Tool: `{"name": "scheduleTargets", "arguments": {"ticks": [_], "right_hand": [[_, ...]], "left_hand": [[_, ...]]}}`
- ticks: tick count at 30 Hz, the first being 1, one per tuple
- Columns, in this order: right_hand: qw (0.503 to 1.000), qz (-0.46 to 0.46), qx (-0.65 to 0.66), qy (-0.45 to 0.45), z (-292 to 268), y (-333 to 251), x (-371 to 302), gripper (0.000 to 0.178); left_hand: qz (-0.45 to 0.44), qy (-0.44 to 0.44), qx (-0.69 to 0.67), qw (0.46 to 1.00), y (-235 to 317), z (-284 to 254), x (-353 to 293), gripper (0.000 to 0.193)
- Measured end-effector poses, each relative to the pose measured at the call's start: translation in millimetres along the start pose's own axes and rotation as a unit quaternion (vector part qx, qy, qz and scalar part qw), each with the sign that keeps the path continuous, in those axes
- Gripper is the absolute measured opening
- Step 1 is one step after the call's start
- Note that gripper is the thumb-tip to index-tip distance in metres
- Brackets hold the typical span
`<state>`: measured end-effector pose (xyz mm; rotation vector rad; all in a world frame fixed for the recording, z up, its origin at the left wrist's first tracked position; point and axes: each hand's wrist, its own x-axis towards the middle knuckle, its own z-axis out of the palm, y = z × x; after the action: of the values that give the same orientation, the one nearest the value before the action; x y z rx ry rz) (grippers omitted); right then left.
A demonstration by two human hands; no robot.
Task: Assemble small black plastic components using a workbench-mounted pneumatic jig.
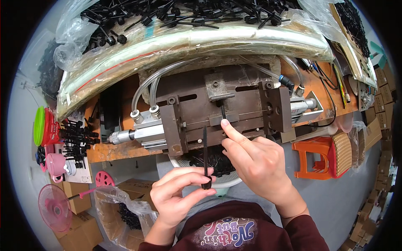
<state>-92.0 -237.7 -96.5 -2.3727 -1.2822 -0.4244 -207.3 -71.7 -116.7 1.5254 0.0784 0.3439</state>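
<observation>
The left hand's (178, 196) fingers clamp a knob-ended black rod (205, 157) low down, apparently leaving its shaft clear before the brown metal fixture (247, 106). The right hand (256, 161) points an index finger at the fixture's dark pin (223, 111), perhaps steadying it; its curled fingers' grip is unclear.

Slim black rod with knobbed end (205, 159): matt, plastic-looking
Dark brown blocky fixture (171, 129): dull, scuffed metal
Silver boxy cylinder (150, 135): smooth, shiny metal
Clear curved tube (141, 88): glossy plastic
Orange-brown flat surface (106, 154): wood, worn and rough-edged
Maroon long sleeve (307, 234): matt cloth
</observation>
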Motion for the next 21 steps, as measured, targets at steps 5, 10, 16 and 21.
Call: {"name": "scheduleTargets", "arguments": {"ticks": [5,10,16,21], "right_hand": [[1.0,0.009,-0.006,-0.003,-3.4,-3.6,1.9,0.01],[0.985,0.063,0.148,0.055,0.9,-1.5,-5.9,0.019],[0.761,0.26,0.594,0.006,-19.3,-20.5,-2.5,0.016],[0.646,0.31,0.697,0.037,-13.6,-26.5,-0.9,0.011]], "left_hand": [[-0.027,-0.026,-0.115,0.993,0.4,0.5,-3.2,0.026],[-0.042,-0.032,-0.096,0.994,3.5,-0.4,-10.7,0.024],[-0.035,-0.05,-0.038,0.997,8.6,1.6,-15.3,0.024],[0.115,-0.062,0.119,0.984,24.9,7.8,-7.9,0.025]]}}
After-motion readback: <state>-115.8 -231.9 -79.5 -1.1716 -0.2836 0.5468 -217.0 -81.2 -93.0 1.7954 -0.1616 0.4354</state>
